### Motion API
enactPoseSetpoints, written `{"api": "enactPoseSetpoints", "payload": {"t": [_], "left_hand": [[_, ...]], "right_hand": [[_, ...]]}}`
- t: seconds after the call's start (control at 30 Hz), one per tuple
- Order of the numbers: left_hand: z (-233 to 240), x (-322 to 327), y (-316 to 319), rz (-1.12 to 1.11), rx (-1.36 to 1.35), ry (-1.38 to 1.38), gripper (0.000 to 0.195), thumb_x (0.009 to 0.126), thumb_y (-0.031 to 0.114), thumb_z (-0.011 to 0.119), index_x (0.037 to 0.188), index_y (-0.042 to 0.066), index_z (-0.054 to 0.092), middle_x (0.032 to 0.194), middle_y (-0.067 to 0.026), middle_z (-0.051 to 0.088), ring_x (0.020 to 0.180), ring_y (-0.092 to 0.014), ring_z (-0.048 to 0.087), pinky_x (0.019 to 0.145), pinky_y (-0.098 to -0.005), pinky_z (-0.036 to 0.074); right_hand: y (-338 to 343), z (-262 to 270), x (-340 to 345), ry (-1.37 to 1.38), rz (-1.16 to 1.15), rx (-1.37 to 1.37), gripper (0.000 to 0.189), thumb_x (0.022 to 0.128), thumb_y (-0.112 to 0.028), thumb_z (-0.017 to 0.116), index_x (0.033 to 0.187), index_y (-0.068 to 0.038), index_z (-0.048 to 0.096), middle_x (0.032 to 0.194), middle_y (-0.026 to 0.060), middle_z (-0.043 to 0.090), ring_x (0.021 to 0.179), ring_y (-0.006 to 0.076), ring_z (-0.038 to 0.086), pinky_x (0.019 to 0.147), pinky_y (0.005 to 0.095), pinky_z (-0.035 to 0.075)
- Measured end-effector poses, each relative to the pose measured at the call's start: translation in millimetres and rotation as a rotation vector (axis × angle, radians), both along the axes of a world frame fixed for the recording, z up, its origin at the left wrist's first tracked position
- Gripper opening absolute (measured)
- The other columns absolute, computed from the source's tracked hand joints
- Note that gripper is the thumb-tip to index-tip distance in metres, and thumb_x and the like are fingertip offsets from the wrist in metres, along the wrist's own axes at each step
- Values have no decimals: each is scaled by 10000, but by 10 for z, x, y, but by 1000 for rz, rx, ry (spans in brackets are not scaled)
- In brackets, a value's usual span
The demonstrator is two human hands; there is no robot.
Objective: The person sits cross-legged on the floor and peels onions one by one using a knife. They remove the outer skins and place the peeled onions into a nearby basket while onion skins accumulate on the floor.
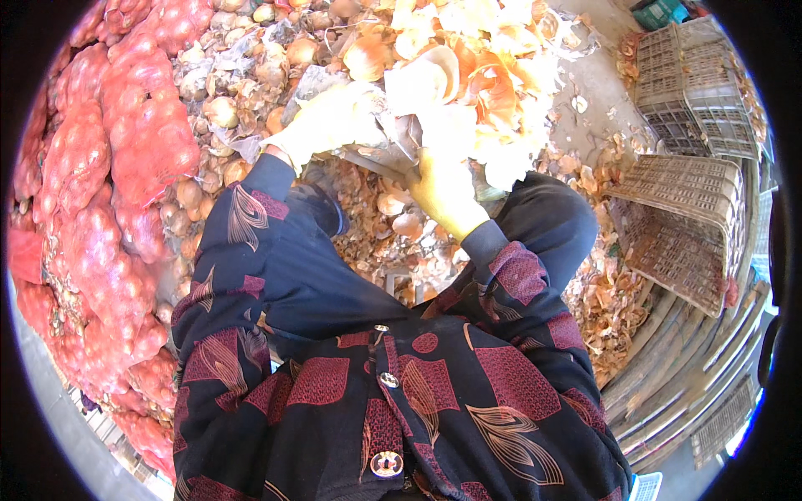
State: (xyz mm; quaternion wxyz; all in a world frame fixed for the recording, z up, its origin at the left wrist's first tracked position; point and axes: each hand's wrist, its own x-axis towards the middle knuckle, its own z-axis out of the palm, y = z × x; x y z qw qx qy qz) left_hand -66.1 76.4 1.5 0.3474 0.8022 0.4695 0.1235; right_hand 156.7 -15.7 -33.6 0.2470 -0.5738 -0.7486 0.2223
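My left hand (335, 122), in a pale glove, reaches in from the left. Its fingertips meet a grey, blade-like piece (401, 136), but glare hides their grip. My right hand (442, 191) wears a yellow glove and is closed around the lower end of that piece. Just above both hands is a pale, washed-out onion or piece of onion skin (426, 75); what supports it cannot be made out. Large orange onion skins (495, 87) are heaped beyond my right hand. Whole onions (221, 113) lie among loose skins past my left hand.
Red mesh sacks of onions (141, 106) are piled along the left. Plastic crates (683, 87) stand at the upper right, with a tipped crate (683, 225) below them. Wooden poles (689, 369) lie at the lower right. Onion skins (401, 216) cover the ground between my legs.
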Motion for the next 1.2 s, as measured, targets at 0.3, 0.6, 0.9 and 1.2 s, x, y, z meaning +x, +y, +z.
{"api": "enactPoseSetpoints", "payload": {"t": [0.3, 0.6, 0.9, 1.2], "left_hand": [[317, 236, -439, 178, -137, -33, 717, 731, 223, 713, 1378, 97, 429, 1239, -188, 561, 1146, -283, 543, 983, -369, 424], [264, 329, -509, 312, 65, 251, 771, 635, 279, 753, 1310, 44, 464, 1157, -202, 566, 1016, -330, 590, 874, -396, 484], [-10, -78, -203, 219, -15, -61, 686, 678, 196, 747, 1298, 25, 511, 1334, -177, 517, 1264, -280, 451, 1079, -366, 318], [28, -137, -45, 97, -90, -207, 555, 707, 222, 730, 1202, 35, 563, 1122, -140, 623, 1050, -269, 577, 936, -352, 437]], "right_hand": [[-298, 210, 56, 7, -19, -31, 193, 754, -209, 661, 802, -51, 562, 627, 181, 600, 567, 362, 610, 559, 462, 490], [-220, 173, -55, 12, 22, 56, 163, 748, -156, 641, 805, -48, 533, 590, 165, 565, 545, 352, 600, 531, 456, 484], [-189, 206, -58, -17, 40, 66, 121, 764, -122, 617, 790, -57, 518, 611, 149, 578, 527, 337, 599, 514, 452, 483], [85, 122, -38, -85, 62, -60, 123, 724, -121, 614, 776, -29, 552, 688, 244, 586, 745, 360, 636, 632, 460, 488]]}}
